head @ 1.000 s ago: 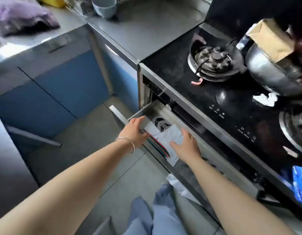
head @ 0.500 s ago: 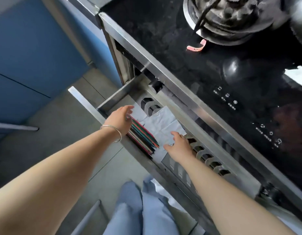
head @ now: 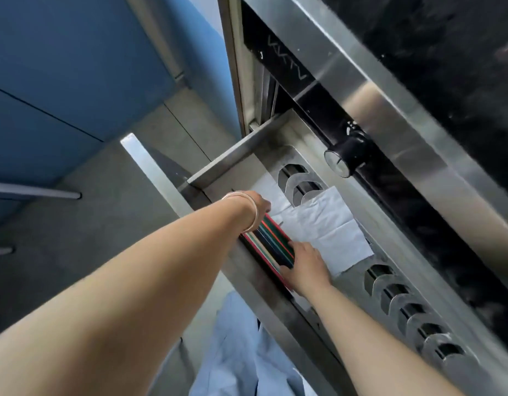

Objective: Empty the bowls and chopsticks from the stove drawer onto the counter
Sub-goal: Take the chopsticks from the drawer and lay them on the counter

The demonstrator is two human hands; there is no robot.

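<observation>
Multicoloured chopsticks [head: 271, 247] lie bundled, left hand [head: 259, 205] and right hand [head: 305, 267] gripping either end.

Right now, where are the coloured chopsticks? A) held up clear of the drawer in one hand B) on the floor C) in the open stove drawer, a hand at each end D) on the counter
C: the chopsticks lie bundled along the front edge of the drawer, beside the white paper liner, with the left hand at their far end and the right hand at their near end.
</observation>
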